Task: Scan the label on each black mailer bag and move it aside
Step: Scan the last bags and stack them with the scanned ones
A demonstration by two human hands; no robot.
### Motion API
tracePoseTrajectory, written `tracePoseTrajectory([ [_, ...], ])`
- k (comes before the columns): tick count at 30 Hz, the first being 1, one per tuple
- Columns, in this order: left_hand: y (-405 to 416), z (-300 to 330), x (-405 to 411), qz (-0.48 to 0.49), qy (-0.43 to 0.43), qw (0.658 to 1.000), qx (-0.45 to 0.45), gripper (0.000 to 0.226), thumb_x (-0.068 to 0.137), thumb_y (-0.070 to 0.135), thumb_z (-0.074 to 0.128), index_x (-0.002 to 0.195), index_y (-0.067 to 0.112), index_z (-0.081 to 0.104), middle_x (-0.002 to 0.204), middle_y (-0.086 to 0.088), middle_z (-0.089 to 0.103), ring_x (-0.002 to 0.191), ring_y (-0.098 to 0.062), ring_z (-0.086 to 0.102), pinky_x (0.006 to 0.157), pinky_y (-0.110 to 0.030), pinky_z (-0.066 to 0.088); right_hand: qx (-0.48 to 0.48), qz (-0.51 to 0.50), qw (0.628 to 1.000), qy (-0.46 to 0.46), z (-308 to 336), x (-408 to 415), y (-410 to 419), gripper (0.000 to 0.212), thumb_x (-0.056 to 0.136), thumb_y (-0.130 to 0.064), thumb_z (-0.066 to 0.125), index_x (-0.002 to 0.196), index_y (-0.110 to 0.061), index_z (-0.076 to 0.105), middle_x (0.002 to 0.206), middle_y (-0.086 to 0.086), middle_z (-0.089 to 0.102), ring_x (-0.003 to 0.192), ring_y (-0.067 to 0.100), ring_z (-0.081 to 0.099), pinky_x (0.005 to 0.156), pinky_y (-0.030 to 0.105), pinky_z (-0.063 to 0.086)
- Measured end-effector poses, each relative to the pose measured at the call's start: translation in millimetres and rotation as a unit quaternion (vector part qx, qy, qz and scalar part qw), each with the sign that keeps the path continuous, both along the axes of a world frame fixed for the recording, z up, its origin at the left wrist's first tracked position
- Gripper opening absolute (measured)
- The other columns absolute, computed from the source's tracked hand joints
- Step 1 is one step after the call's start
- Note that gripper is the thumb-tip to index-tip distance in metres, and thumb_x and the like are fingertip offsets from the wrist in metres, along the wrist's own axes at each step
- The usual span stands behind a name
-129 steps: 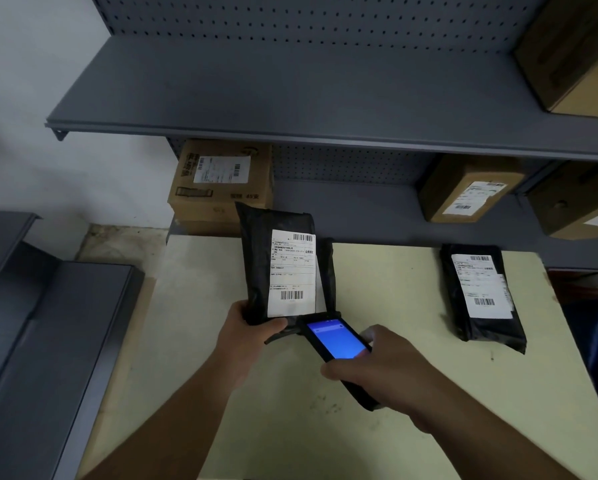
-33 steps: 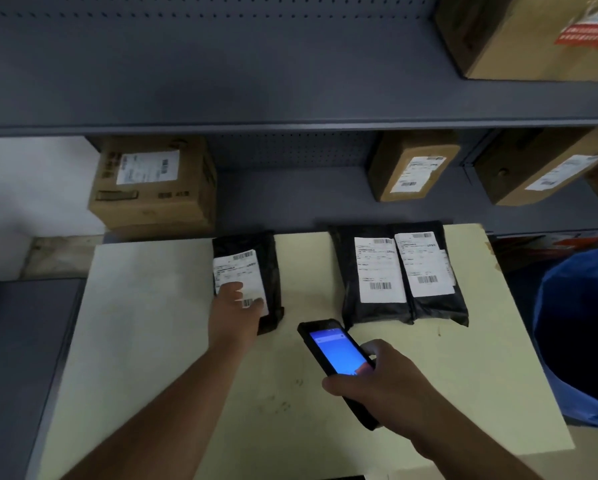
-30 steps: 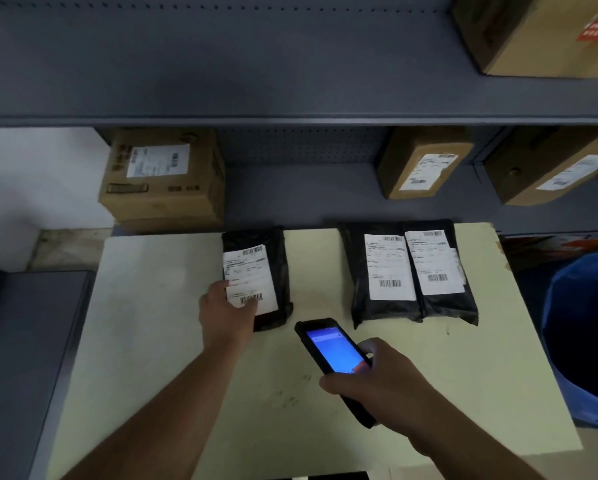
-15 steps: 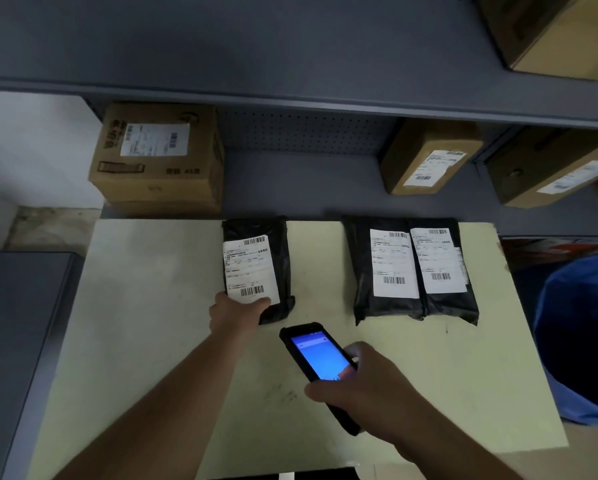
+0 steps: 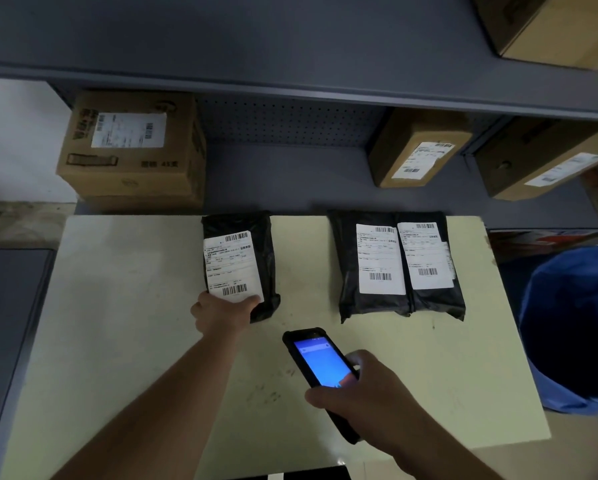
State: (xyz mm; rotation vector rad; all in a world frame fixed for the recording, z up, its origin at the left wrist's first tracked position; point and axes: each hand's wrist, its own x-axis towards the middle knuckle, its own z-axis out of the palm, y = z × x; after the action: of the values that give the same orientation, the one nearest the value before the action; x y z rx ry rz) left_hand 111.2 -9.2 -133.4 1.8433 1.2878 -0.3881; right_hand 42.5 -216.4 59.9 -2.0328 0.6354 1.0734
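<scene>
Here we are at the pale yellow tabletop (image 5: 124, 306), and the left hand (image 5: 221, 311) is down at the near edge of the black plastic mailer bag with a white shipping label (image 5: 238, 265). The thumb lies across the label's bottom edge just under the lower barcode, with the fingers tucked below the bag's near end, so the hand is closed around that end. Four seconds back this same bag was held upright in the air in front of the scanner; now it lies flat, label up, at the back middle of the table. Half a second ago the hand sat in much the same spot, so little has changed there.

The right hand (image 5: 366, 393) is wrapped around the black handheld scanner with a lit blue screen (image 5: 320, 367), thumb on the lower corner of the display, fingers curled behind it. The scanner's top end points toward the held bag, close to it but not touching. It sits a touch nearer the table's centre than a second ago.

Over to the right, two more black labelled mailer bags (image 5: 397, 265) lie side by side, touching, labels up; four seconds ago only one bag lay on that side.

Behind the table, brown cardboard boxes (image 5: 131, 150) stand on the grey metal shelving (image 5: 290, 174), and a blue bin (image 5: 574, 327) stands at the table's right.
</scene>
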Motion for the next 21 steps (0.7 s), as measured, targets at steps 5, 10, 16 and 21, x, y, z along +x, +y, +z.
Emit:
tracePoseTrajectory([
  [5, -13, 6, 4, 0.012, -0.005, 1.000, 0.008, 0.097, 0.066, 0.034, 0.096, 0.139, 0.003, 0.041, 0.142, -0.021, 0.054, 0.127, -0.046, 0.058, 0.102, -0.058, 0.056, 0.013, -0.010, 1.000, 0.008, -3, 0, -8, 0.049, 0.073, -0.037, 0.084, 0.108, -0.028, 0.051, 0.068, -0.009, 0.064, 0.047, 0.009, 0.055, 0.054, 0.023, 0.048],
  [10, -20, 16, 7, 0.018, -0.015, 1.000, 0.002, 0.100, 0.069, 0.027, 0.095, 0.146, 0.007, 0.033, 0.146, -0.020, 0.045, 0.129, -0.046, 0.054, 0.102, -0.056, 0.055, 0.004, -0.007, 1.000, 0.010, -2, -2, -14, 0.051, 0.068, -0.042, 0.083, 0.106, -0.030, 0.051, 0.082, -0.008, 0.067, 0.054, 0.008, 0.059, 0.057, 0.024, 0.051],
  [16, -15, 20, 0, 0.041, -0.058, 0.997, -0.041, 0.078, 0.075, 0.019, 0.088, 0.140, 0.007, 0.047, 0.140, -0.015, 0.058, 0.119, -0.038, 0.064, 0.087, -0.042, 0.056, 0.020, -0.007, 1.000, -0.001, -1, 0, -22, 0.053, 0.074, -0.039, 0.084, 0.114, -0.027, 0.053, 0.075, -0.008, 0.064, 0.047, 0.007, 0.055, 0.053, 0.021, 0.047],
  [21, -6, 19, -10, 0.039, -0.077, 0.987, -0.136, 0.044, 0.080, 0.011, 0.080, 0.124, 0.013, 0.073, 0.119, -0.007, 0.077, 0.103, -0.028, 0.069, 0.089, -0.036, 0.054, 0.017, 0.010, 1.000, -0.015, 1, 4, -22, 0.048, 0.076, -0.037, 0.085, 0.108, -0.027, 0.052, 0.072, -0.008, 0.064, 0.048, 0.009, 0.055, 0.053, 0.022, 0.047],
])
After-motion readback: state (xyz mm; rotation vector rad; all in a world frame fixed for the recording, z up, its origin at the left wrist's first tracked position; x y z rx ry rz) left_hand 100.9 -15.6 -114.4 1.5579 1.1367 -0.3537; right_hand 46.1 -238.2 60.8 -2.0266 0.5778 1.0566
